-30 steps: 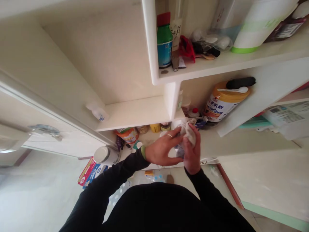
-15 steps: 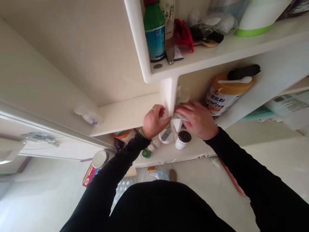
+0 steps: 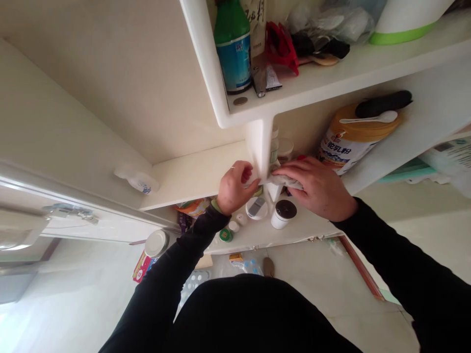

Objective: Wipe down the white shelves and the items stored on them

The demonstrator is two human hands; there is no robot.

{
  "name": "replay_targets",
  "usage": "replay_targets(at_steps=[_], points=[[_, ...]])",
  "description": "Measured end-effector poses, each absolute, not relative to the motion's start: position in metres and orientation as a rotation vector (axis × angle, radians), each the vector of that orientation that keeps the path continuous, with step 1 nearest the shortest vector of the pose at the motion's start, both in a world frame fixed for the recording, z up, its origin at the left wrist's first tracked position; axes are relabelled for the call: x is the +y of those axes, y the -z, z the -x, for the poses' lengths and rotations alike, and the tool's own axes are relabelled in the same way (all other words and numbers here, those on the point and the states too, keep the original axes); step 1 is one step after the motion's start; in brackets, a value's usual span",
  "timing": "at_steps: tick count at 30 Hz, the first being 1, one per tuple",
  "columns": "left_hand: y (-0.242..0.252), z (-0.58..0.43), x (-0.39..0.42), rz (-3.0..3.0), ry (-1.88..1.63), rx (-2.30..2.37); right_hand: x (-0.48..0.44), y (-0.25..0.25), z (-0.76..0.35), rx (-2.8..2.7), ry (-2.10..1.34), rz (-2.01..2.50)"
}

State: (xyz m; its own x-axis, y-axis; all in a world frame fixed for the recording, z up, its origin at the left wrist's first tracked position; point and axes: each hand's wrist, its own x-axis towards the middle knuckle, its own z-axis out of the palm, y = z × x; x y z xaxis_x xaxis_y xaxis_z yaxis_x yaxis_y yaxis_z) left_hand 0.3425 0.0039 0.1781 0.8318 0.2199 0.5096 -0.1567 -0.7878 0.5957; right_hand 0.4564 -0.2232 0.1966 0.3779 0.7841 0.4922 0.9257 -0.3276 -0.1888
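My right hand point(image 3: 317, 189) is closed on a crumpled greyish-white cloth point(image 3: 287, 180), just right of the white upright divider point(image 3: 259, 147). The cloth reaches up to the divider's front edge. On the divider's left side, my left hand point(image 3: 237, 189) has curled fingers, with its thumb tip at that same edge. Something pale shows by the left thumb, too unclear to name. Below the hands stand a white jar with a dark lid point(image 3: 283, 214) and a round white container point(image 3: 256, 208). Small bottles point(image 3: 275, 144) are partly visible behind the cloth.
A large tin with a gold lid point(image 3: 355, 135) stands right of my right hand, a white spoon point(image 3: 370, 118) on top. The upper shelf holds a green bottle point(image 3: 233, 49) and red sunglasses point(image 3: 281, 46). A white bottle point(image 3: 138, 180) lies on the left shelf.
My right hand and the cloth have shifted right, away from the divider, showing more of the cloth and the bottles behind. My left hand keeps nearly the same place. The view has moved slightly.
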Motion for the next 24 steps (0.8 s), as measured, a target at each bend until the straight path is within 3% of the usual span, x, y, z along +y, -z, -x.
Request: replay_targets(at_steps=[9,16,20,24], points=[[-0.178,-0.342,0.005,-2.331,-0.735,0.037,-0.225,-0.209,-0.461,-1.415,0.161,2.123],[-0.177,-0.343,0.005,-2.317,-0.748,0.025,-0.223,-0.201,-0.461,-1.162,0.264,2.238],[-0.176,-0.344,0.005,-2.309,-0.763,0.036,-0.232,-0.199,-0.452,-1.289,0.052,2.123],[-0.174,-0.344,0.005,-2.317,-0.776,0.038,-0.242,-0.196,-0.460,-1.134,0.342,2.108]])
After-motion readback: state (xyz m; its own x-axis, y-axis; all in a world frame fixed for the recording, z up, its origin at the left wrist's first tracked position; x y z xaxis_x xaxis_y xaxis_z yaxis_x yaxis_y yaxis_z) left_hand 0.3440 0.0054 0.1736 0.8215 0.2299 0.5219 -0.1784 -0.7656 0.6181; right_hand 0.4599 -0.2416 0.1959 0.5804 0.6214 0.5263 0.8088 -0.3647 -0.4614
